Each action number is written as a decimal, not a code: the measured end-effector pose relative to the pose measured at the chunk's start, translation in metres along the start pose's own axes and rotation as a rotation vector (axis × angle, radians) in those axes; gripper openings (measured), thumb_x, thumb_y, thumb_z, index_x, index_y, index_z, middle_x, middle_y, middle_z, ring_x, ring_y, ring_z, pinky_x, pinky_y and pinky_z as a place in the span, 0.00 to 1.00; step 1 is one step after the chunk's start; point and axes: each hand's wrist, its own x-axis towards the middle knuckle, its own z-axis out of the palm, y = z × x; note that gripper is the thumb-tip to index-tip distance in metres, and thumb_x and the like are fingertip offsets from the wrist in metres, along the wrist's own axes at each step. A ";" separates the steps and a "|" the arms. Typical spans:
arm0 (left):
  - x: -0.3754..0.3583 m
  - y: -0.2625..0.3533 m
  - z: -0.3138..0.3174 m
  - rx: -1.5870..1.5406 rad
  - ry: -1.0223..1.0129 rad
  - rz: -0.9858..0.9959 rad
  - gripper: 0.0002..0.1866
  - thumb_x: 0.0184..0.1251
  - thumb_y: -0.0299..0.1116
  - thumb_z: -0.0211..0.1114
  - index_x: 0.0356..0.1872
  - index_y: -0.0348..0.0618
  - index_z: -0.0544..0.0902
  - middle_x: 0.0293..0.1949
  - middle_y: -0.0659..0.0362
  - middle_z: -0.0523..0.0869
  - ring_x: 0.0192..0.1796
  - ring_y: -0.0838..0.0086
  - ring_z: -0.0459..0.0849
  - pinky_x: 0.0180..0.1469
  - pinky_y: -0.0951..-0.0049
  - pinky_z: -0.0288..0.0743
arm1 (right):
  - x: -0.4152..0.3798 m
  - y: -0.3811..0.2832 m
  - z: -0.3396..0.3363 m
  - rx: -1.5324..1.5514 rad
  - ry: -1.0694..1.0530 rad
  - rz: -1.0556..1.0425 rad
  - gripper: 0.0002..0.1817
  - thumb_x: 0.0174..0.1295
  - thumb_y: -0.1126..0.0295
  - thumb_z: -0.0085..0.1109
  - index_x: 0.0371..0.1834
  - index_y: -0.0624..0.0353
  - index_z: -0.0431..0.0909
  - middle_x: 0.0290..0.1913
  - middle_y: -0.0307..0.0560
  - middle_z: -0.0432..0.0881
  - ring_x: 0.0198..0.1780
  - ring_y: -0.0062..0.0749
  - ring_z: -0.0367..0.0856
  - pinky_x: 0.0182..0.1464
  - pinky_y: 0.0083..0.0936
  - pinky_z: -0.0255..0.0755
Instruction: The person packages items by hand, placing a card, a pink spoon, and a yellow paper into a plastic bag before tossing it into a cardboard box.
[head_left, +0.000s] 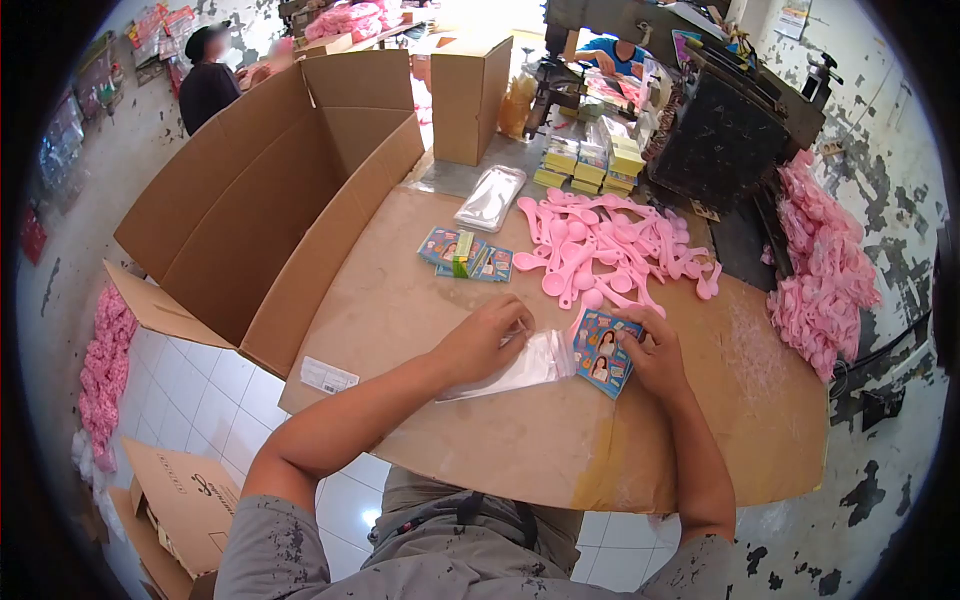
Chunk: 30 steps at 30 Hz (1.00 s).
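My right hand (655, 358) grips a blue printed card (602, 352) by its upper right side, close to the open end of a clear plastic bag (535, 368). The fingers of my left hand (490, 338) are pinched together at the bag's upper edge. Just beyond the bag lies a heap of pink plastic spoons (600, 245). A small pile of blue cards (465, 254) with a green band rests behind my left hand. Farther back is a stack of clear plastic bags (490, 198).
A large open cardboard box (340, 240) stands left of the cardboard-covered table (480, 450). Bundled card stacks (590, 160) and a black machine (715, 130) are at the back. Pink packets (820, 270) hang at right. Two people (208, 85) are in the background.
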 end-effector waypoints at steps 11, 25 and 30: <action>0.002 0.004 0.001 -0.702 -0.047 -0.308 0.19 0.78 0.23 0.67 0.65 0.37 0.76 0.43 0.57 0.90 0.47 0.78 0.88 0.51 0.75 0.82 | -0.007 -0.035 0.021 -0.067 -0.055 -0.029 0.13 0.68 0.79 0.67 0.55 0.62 0.86 0.46 0.48 0.86 0.44 0.31 0.86 0.48 0.28 0.80; 0.000 0.016 0.003 -0.681 -0.112 -0.359 0.25 0.76 0.24 0.71 0.70 0.35 0.74 0.45 0.53 0.93 0.48 0.79 0.91 0.51 0.76 0.84 | -0.014 -0.015 0.032 0.152 -0.040 -0.028 0.22 0.71 0.79 0.67 0.67 0.65 0.78 0.50 0.46 0.88 0.47 0.23 0.86 0.48 0.22 0.80; -0.004 0.025 0.007 -0.574 -0.235 -0.289 0.25 0.77 0.24 0.70 0.72 0.36 0.74 0.45 0.53 0.93 0.48 0.80 0.90 0.50 0.77 0.82 | -0.017 -0.036 0.038 0.410 -0.170 0.180 0.23 0.70 0.78 0.68 0.68 0.66 0.77 0.49 0.46 0.88 0.46 0.23 0.86 0.47 0.23 0.79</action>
